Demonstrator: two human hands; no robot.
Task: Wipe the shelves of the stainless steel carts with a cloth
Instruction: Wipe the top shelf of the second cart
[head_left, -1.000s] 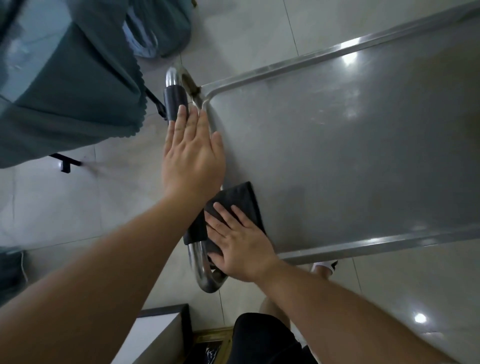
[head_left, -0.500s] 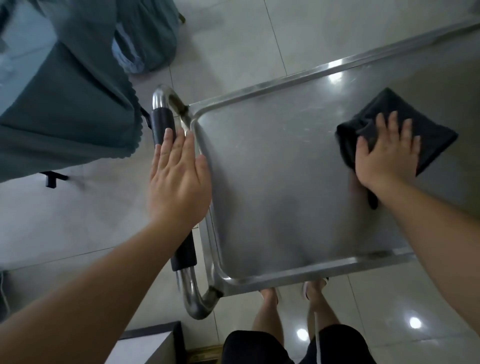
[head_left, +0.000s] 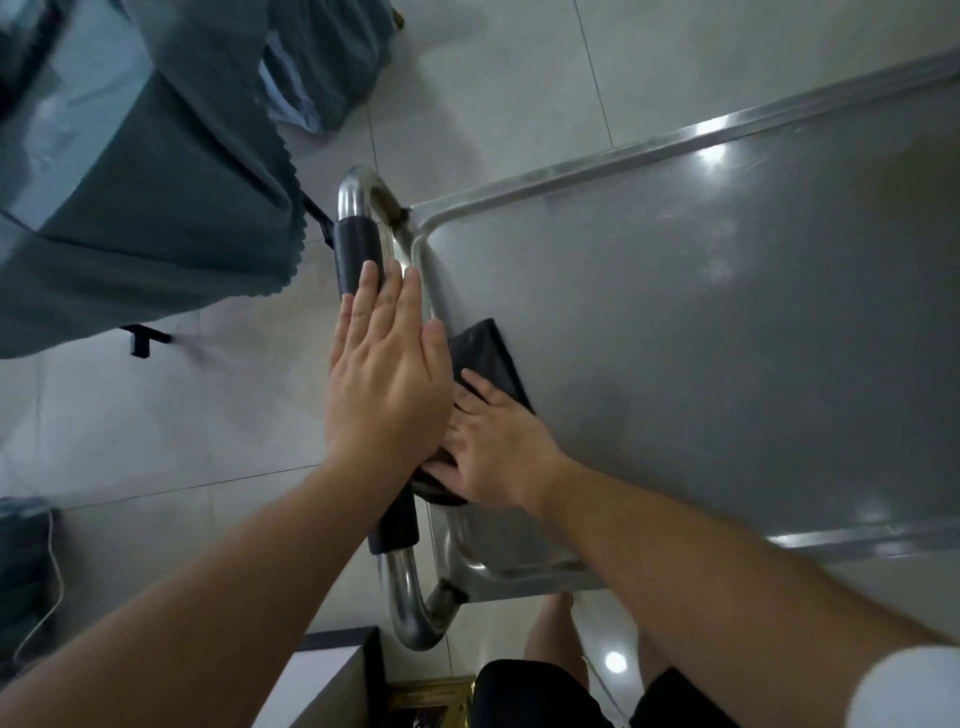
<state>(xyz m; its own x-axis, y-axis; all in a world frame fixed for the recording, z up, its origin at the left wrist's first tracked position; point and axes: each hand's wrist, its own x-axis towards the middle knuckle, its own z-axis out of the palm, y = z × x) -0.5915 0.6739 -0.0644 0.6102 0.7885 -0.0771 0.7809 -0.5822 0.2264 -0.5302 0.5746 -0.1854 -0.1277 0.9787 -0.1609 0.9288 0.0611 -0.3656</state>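
Left hand lies flat, fingers straight, on the cart handle; right hand presses the cloth with spread fingers (black, folded) at the shelf's handle-side edge.

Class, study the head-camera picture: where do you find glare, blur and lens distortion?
Head view: bright glare spots sit on the steel shelf near its far rim, and a lamp reflects off the floor tile; the right forearm is smeared by motion blur; the wide-angle lens bends the shelf's straight rim and stretches both arms towards the corners.
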